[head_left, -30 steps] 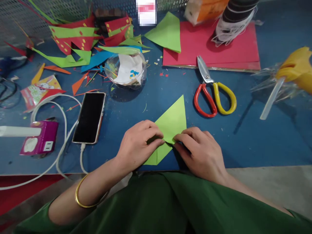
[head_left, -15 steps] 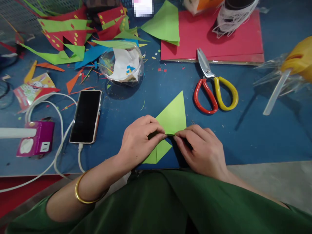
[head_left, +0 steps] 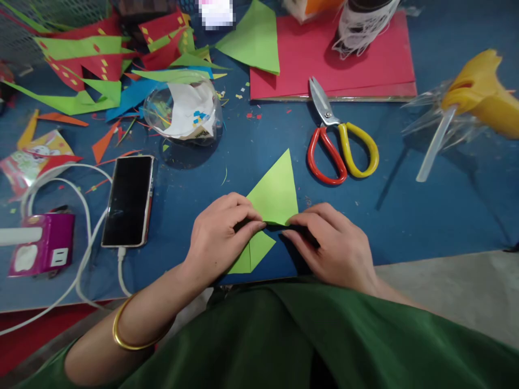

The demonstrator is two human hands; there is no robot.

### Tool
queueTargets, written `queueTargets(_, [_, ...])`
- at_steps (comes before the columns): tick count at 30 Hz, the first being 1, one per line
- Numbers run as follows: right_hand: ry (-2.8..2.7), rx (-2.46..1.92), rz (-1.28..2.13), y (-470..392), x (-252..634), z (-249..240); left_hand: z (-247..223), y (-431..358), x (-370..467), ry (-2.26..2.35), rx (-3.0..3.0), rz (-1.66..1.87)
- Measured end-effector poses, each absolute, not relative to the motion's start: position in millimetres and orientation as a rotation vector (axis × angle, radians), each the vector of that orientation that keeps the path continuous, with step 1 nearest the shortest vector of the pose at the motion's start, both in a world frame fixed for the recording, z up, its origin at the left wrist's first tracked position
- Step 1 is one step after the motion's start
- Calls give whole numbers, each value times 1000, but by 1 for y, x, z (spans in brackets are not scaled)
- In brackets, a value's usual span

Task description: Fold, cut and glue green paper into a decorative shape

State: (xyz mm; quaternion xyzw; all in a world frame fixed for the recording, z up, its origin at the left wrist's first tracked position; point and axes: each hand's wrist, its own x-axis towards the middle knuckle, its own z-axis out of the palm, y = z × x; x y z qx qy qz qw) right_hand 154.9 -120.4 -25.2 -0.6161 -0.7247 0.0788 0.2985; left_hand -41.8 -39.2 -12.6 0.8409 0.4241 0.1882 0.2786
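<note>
A folded light green paper triangle (head_left: 275, 197) lies on the blue table, its tip pointing away from me. My left hand (head_left: 221, 232) is closed, with thumb and forefinger pinching the paper's near left edge. At the near right corner, the fingertips of my right hand (head_left: 334, 246) are drawn together on the paper, the thumb just below the forefinger. Under and beside my left hand is another green paper part (head_left: 255, 254) with a crease or slit; whether it joins the triangle is hidden. Scissors (head_left: 328, 116) with red and yellow handles lie beyond my right hand.
A charging phone (head_left: 128, 200) and purple box (head_left: 46, 243) are on the left. Behind stand a clear bowl (head_left: 154, 116) of scraps and red-green paper shapes (head_left: 81, 48). Red sheets (head_left: 300, 54) carry a thread spool (head_left: 360, 27). A yellow glue gun (head_left: 472, 89) is right.
The near edge of the green triangle, bowed up between my fingers before, now looks flatter. My right thumb sits slightly lower. The whole view has shifted, moving the table items leftward.
</note>
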Motion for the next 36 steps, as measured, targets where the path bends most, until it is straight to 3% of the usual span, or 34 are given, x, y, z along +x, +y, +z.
queueTargets(36, [-1827,-1723,82,-125,155,-28,-10,-39,-42,1201,2274,442])
